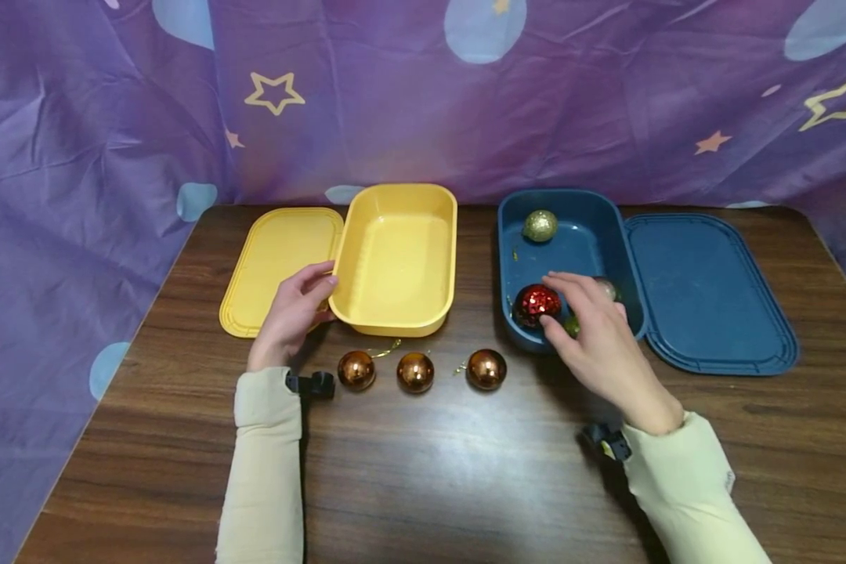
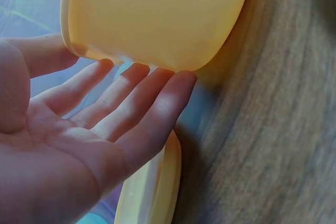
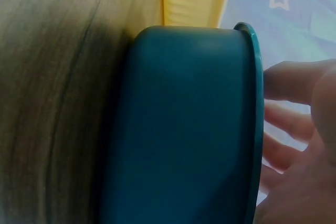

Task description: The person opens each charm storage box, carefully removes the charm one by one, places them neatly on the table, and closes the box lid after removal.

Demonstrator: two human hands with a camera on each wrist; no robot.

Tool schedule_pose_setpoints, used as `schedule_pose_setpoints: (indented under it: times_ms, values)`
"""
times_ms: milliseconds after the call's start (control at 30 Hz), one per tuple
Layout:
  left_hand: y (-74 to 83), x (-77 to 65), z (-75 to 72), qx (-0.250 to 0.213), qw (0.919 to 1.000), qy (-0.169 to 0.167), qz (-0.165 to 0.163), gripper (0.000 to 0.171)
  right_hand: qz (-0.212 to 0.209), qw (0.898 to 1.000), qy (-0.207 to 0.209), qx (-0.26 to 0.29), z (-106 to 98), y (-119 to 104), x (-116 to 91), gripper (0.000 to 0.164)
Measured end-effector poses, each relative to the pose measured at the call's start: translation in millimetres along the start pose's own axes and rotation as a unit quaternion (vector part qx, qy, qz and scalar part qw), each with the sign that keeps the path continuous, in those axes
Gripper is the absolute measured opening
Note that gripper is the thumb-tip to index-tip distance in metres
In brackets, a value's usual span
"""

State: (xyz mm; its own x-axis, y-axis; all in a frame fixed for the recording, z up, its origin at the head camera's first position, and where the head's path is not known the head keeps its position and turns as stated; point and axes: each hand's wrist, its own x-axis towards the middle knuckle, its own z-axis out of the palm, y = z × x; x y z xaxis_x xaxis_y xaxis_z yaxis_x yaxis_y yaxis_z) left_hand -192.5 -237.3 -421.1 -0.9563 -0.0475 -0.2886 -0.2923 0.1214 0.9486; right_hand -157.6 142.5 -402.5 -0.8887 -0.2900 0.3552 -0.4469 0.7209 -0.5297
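Note:
In the head view, my left hand [image 1: 298, 301] rests at the left side of the yellow box [image 1: 457, 258], its fingers stretched along the outer wall, as the left wrist view also shows. My right hand [image 1: 595, 337] reaches into the blue box [image 1: 502, 258]. Its thumb and forefinger pinch a shiny red Christmas ball [image 1: 536, 304] near the box's front left corner. The blue rim hides those fingertips in the right wrist view. A gold glitter ball [image 1: 540, 225] lies at the back of the blue box; a green ball [image 1: 573, 325] and a pale ball [image 1: 606, 287] are partly covered by the right hand.
Three copper-brown balls [image 1: 415, 372] with gold strings stand in a row before the boxes. A yellow lid [image 1: 282, 266] lies left of the yellow box. The blue lid [image 1: 712, 290] lies right of the blue box. A purple star-patterned cloth [image 1: 381, 94] hangs behind the wooden table [image 1: 430, 470].

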Motion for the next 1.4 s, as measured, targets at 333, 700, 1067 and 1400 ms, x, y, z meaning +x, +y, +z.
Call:
schedule_pose_setpoints:
  times_ms: [333,700,1067,1400]
  values:
    - [-0.7,-0.2,0.9,-0.002,1.0,0.001,0.0,0.045,0.017,1.0,-0.014,-0.008,5.0,3.1,2.8,0.046]
    - [-0.4,0.4,0.0,-0.003,1.0,0.0,0.001,0.045,0.04,0.999,-0.016,-0.014,6.7,1.3,3.6,0.038]
    - [-1.0,0.8,0.5,-0.002,1.0,0.001,0.002,0.044,0.079,0.997,-0.009,-0.014,7.3,-1.2,5.5,0.033]
    - [-0.8,0.2,2.0,-0.009,0.9999,0.003,0.01,0.044,0.097,0.995,-0.017,-0.027,8.7,-0.4,6.5,0.035]
